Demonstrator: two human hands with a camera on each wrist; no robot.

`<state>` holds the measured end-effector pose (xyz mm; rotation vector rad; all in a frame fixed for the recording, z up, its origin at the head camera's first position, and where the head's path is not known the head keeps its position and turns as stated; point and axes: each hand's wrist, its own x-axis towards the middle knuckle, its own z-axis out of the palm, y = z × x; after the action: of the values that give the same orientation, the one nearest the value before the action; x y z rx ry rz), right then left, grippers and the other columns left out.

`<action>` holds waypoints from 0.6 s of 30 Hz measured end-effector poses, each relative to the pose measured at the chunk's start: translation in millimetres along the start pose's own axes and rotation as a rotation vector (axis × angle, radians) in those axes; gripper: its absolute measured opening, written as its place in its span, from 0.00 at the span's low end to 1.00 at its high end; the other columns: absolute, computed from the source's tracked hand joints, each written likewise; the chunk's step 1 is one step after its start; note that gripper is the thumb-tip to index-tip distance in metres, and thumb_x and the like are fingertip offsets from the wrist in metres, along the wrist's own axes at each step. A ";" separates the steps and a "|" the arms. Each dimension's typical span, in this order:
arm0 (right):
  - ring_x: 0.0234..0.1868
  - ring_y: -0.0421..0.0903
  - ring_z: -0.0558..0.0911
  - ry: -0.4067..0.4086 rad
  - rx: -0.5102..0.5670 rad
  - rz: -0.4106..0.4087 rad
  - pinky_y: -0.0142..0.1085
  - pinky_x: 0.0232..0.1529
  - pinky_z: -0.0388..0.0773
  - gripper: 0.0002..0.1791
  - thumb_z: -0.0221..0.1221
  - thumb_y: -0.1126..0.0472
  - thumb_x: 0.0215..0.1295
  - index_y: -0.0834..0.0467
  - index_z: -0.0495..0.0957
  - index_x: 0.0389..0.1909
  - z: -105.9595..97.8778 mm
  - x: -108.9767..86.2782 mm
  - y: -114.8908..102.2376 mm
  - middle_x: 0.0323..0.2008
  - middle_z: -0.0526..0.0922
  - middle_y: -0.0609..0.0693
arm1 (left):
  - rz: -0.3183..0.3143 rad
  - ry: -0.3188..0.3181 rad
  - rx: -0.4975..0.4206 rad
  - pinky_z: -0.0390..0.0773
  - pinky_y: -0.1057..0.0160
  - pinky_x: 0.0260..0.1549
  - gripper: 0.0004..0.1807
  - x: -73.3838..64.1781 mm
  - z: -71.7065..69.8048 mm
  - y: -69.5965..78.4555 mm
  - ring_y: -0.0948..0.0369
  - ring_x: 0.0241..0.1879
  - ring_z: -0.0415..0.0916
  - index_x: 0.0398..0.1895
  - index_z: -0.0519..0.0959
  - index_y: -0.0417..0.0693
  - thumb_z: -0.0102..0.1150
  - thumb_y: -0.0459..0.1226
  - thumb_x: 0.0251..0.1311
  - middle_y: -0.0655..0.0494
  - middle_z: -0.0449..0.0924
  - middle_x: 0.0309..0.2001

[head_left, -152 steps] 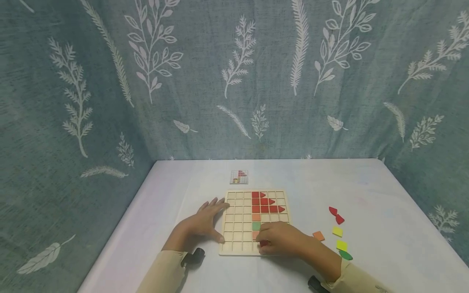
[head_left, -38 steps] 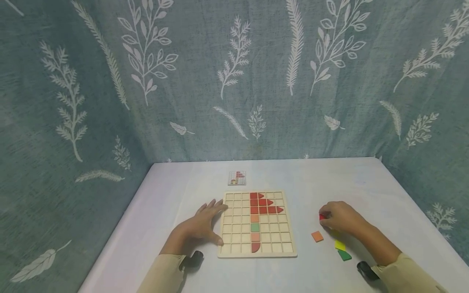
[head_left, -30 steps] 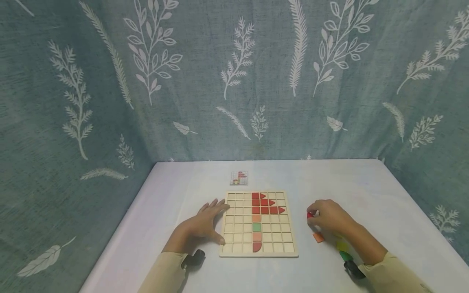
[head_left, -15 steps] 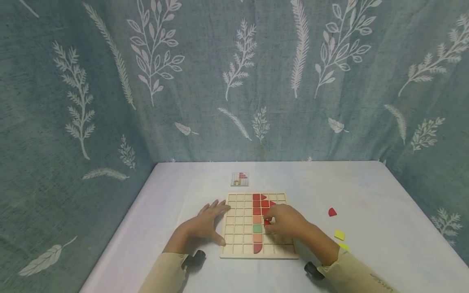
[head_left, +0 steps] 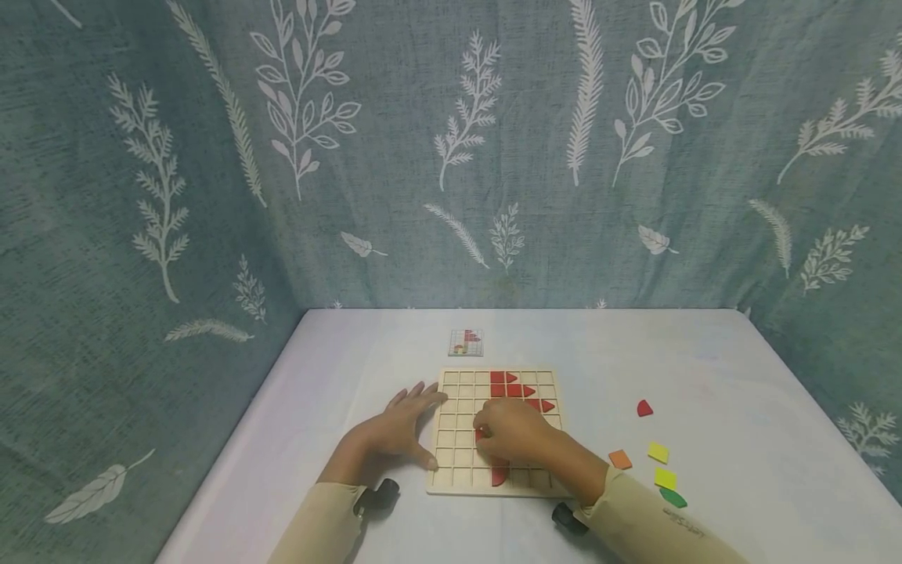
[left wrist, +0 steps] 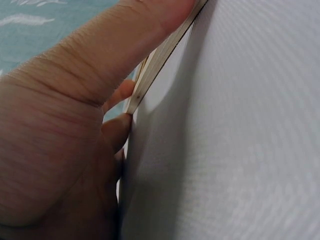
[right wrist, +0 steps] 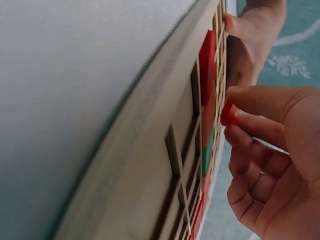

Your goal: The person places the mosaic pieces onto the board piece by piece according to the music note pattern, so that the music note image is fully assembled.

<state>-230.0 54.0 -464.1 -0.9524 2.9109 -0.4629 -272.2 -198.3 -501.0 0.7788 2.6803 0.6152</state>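
A wooden grid board [head_left: 447,457] lies on the table with colored tiles set in its cells. Several red tiles [head_left: 498,390] form three rows with pointed ends near the top. A red quarter-round tile [head_left: 499,475] sits in the bottom row. My left hand [head_left: 398,427] touches the board's left side with spread fingers, thumb at the near part of the edge. Over the middle of the board, my right hand [head_left: 517,429] pinches a small red tile [right wrist: 228,113] between thumb and fingertips, close above the grid. This hand hides the central cells in the head view.
A small pattern card [head_left: 466,342] lies beyond the board. To the right are a loose red quarter-round tile [head_left: 644,408], an orange square [head_left: 620,459], two yellow squares [head_left: 658,453] and a green leaf-shaped tile [head_left: 672,498]. Patterned curtains surround the table's back and sides.
After leaving a red quarter-round tile in the bottom row, my right hand took another red tile from the right and carried it left over the board. My left hand stayed at the board's edge.
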 end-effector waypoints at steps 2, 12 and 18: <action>0.24 0.37 0.68 -0.002 -0.011 0.004 0.31 0.23 0.68 0.03 0.63 0.60 0.48 0.50 0.82 0.27 2.1 2.1 -0.9 0.21 0.70 0.37 | 0.003 0.001 0.002 0.34 0.48 0.71 0.67 0.1 0.4 -0.6 0.51 0.76 0.34 0.74 0.58 0.58 0.76 0.66 0.22 0.53 0.44 0.77; 0.24 0.38 0.68 -0.022 -0.035 0.024 0.32 0.24 0.68 0.03 0.65 0.58 0.50 0.48 0.80 0.22 7.2 6.0 -3.8 0.18 0.69 0.37 | 0.007 0.006 0.000 0.34 0.47 0.71 0.67 0.1 1.5 -1.9 0.52 0.76 0.34 0.74 0.59 0.57 0.76 0.65 0.22 0.54 0.46 0.77; 0.26 0.38 0.71 -0.035 -0.033 0.054 0.32 0.28 0.72 0.10 0.66 0.56 0.52 0.53 0.86 0.36 9.4 5.9 -6.2 0.22 0.73 0.36 | 0.003 0.007 0.008 0.34 0.48 0.71 0.67 -0.3 1.0 -0.5 0.52 0.76 0.34 0.74 0.59 0.57 0.77 0.65 0.22 0.53 0.45 0.77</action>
<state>-230.0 43.3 -470.9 -0.8737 2.9134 -0.3916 -271.9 -198.5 -502.0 0.7848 2.6901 0.6091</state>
